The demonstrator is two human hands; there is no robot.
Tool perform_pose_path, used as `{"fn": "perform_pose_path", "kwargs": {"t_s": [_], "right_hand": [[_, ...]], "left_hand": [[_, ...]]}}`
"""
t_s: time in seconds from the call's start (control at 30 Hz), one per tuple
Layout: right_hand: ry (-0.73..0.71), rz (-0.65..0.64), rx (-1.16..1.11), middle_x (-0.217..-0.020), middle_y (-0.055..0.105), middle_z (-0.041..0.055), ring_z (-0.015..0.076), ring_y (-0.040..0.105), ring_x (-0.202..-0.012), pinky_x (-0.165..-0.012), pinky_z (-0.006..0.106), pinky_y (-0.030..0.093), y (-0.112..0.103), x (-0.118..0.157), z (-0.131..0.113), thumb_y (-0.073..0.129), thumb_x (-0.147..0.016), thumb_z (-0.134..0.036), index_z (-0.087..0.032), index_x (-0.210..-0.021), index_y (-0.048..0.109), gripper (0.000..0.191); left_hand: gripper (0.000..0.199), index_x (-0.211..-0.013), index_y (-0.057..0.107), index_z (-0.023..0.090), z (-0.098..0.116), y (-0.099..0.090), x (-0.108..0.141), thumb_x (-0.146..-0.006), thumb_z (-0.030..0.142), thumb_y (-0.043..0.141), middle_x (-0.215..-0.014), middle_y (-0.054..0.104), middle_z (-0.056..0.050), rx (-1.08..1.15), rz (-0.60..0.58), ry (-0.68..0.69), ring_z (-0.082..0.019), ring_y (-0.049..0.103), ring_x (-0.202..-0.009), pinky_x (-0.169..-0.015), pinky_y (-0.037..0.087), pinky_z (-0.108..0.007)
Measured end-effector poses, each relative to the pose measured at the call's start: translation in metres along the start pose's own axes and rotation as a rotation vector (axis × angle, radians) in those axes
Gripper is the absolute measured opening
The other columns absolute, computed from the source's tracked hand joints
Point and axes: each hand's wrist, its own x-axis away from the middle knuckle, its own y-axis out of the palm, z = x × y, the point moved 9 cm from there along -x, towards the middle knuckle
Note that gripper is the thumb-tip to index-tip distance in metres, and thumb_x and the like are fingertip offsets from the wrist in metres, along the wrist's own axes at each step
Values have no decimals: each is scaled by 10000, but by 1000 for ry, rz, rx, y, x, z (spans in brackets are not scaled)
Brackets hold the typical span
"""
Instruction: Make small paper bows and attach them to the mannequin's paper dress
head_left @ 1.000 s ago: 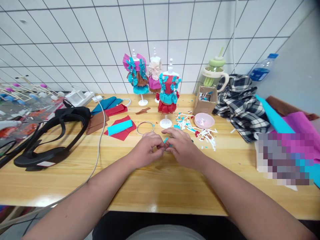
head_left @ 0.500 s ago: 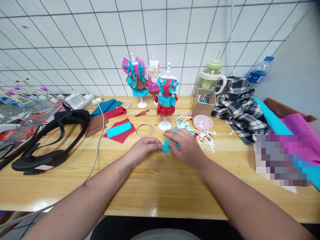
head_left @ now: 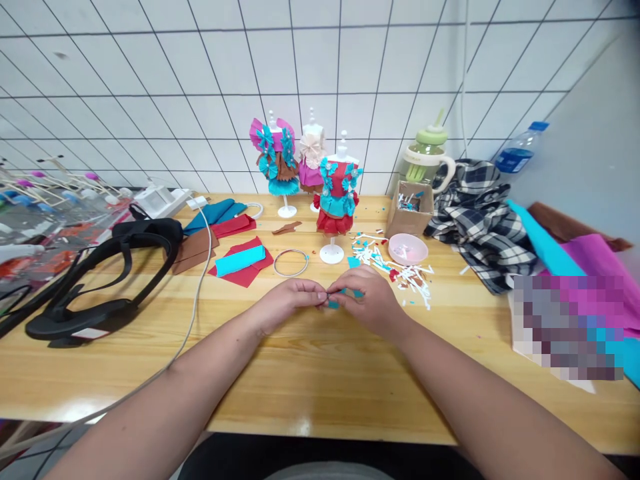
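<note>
From the head-worn camera: two bare hands met low over a wooden tabletop [head_left: 300, 380]. The left hand [head_left: 287, 303] pinched one end of a small teal piece [head_left: 333, 305] between thumb and forefinger; the right hand [head_left: 373, 303] gripped it from the other side, partly hiding it. The piece lay between the fingertips, in front of a dressed mannequin [head_left: 336, 203] and a metal ring [head_left: 291, 263]. The step in hand seemed to be gathering or twisting it; the next move likely called for firm, close pinches.
</note>
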Motion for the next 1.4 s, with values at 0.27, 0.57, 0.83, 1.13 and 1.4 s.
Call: {"fn": "perform_pose_path", "kwargs": {"t_s": [0.27, 0.57, 0.83, 1.13, 1.4], "right_hand": [[-6, -86, 126, -848, 623, 35, 188, 515, -821, -746, 315, 366, 11, 3, 1, 473, -919, -240, -195, -842, 583, 141], [66, -88, 637, -872, 619, 83, 250, 493, -879, -738, 367, 305, 11, -5, 33, 458, -931, -243, -196, -854, 579, 151], [88, -128, 791, -920, 629, 108, 270, 500, -920, -739, 388, 297, 16, -13, 38, 453, -922, -198, -187, -880, 599, 153], [147, -179, 843, -956, 621, 83, 266, 493, -951, -771, 394, 290, 17, -13, 43, 402, -943, -212, -190, -922, 604, 205], [162, -192, 827, -952, 625, 93, 268, 489, -962, -780, 397, 288, 17, -12, 47, 416, -941, -228, -188, -917, 619, 209]], "left_hand": [[213, -684, 663, 153, 8, 2, 1, -724, 362, 667, -676, 627, -16, -92, 25, 24, -146, 552, -680, -715, 421, -287], [187, -918, 576, 200, 42, -9, 8, -820, 358, 554, -1117, 634, -78, -992, 393, 385, -274, 486, -1061, -898, 382, -449], [156, -932, 563, 208, 27, 37, 0, -888, 331, 478, -1383, 505, -49, -1322, 124, 465, -322, 338, -1294, -1000, 270, -543], [272, -1117, 549, 213, 20, 33, -8, -909, 355, 447, -1318, 559, -58, -1448, 192, 443, -287, 394, -1256, -1022, 232, -496], [304, -1170, 528, 228, 21, 39, -10, -908, 358, 450, -1258, 601, -65, -1451, 159, 432, -283, 418, -1217, -999, 238, -491]]}}
